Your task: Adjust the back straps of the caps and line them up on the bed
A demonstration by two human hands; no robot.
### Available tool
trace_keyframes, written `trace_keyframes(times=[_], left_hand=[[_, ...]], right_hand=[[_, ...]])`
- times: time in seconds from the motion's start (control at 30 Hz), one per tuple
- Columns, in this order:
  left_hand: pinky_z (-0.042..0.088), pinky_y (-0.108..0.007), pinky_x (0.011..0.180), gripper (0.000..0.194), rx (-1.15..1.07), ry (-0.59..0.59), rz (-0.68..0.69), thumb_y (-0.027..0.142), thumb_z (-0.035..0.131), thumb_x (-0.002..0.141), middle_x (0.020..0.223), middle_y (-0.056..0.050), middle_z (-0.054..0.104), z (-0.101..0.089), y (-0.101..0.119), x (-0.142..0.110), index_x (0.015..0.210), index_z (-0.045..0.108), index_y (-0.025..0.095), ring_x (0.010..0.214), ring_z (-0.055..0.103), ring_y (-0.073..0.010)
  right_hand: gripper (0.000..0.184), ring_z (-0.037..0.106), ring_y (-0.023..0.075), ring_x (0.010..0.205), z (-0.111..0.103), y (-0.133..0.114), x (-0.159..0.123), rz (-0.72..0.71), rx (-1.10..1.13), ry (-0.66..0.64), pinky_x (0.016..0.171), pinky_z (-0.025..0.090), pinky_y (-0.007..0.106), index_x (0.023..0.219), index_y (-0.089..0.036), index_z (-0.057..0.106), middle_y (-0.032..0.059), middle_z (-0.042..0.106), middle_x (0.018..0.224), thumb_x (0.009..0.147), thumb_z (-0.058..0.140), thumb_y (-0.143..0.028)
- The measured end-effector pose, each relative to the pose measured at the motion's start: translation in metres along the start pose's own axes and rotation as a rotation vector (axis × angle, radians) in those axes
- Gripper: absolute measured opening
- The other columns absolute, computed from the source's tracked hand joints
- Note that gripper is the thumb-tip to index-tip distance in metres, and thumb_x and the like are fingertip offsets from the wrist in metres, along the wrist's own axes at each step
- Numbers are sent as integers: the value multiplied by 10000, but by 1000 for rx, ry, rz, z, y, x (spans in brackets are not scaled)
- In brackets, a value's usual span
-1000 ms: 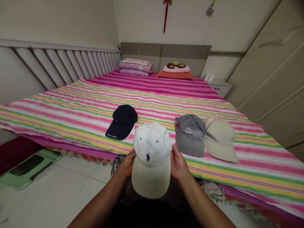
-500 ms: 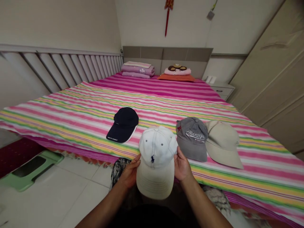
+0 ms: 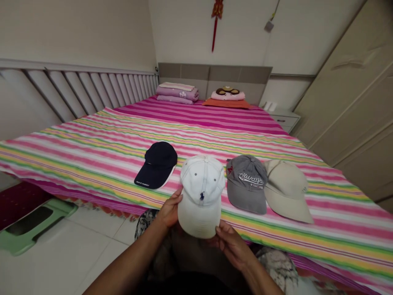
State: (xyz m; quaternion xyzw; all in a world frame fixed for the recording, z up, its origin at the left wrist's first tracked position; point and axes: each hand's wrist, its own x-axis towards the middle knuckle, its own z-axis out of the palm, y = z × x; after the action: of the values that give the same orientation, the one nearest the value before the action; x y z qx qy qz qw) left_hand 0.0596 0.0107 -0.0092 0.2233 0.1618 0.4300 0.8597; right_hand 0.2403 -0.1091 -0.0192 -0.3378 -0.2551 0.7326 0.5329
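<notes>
On the striped bedsheet (image 3: pixel 337 213), a navy cap (image 3: pixel 158 164) lies at the left, just beside the raised white cap (image 3: pixel 201 196). The left hand (image 3: pixel 170 209) grips that cap's side, while the right hand (image 3: pixel 233 246), fingers curled, holds the edge of its brim; the cap hangs between them above the sheet's near edge. Further right, a grey "Always" cap (image 3: pixel 246 184) lies touching a beige cap (image 3: pixel 285 190).

Four baseball caps (image 3: pixel 201 196) — one left hand (image 3: pixel 170 209), one right hand (image 3: pixel 233 246), one striped bed (image 3: pixel 245 123).
</notes>
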Motion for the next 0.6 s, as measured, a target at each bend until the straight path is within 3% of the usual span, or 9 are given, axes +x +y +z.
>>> trace_keyframes(times=[0.1, 0.2, 0.33, 0.47, 0.6], left_hand=[[424, -372, 887, 514, 37, 6, 6, 10, 534, 667, 879, -84, 695, 9, 9, 30, 1166, 509, 129, 862, 641, -211], [437, -355, 853, 511, 110, 24, 33, 11, 525, 659, 864, -78, 691, 17, 17, 65, 1158, 511, 124, 793, 647, -190], [459, -304, 774, 462, 283, 244, 71, 2, 536, 640, 780, -63, 677, 16, 12, 99, 1091, 541, 100, 675, 625, -145], [452, -298, 750, 462, 364, 352, 120, 27, 596, 616, 757, -62, 663, 7, -4, 110, 1071, 540, 82, 657, 605, -139], [444, -293, 759, 372, 463, 407, 197, 103, 634, 625, 823, -75, 660, 3, -16, 109, 993, 582, 91, 711, 599, -145]], right_hand=[[235, 547, 77, 419, -1, -18, 14, -56, 37, 120, 421, 421, 162, 829, -109, 633, 24, 651, 608, 644, 729, -218], [263, 569, 92, 428, 0, -38, 37, -106, 123, 258, 428, 456, 171, 763, -133, 597, 4, 642, 571, 575, 771, -195], [232, 581, 85, 442, -5, -45, 66, -159, 199, 429, 449, 487, 163, 667, -176, 500, -46, 599, 493, 630, 729, -174], [211, 579, 84, 429, -9, -35, 80, -178, 250, 579, 454, 509, 173, 673, -193, 446, -65, 572, 452, 716, 648, -151], [143, 577, 83, 427, -7, -30, 79, -191, 267, 645, 443, 511, 174, 719, -181, 457, -53, 583, 471, 770, 581, -132]])
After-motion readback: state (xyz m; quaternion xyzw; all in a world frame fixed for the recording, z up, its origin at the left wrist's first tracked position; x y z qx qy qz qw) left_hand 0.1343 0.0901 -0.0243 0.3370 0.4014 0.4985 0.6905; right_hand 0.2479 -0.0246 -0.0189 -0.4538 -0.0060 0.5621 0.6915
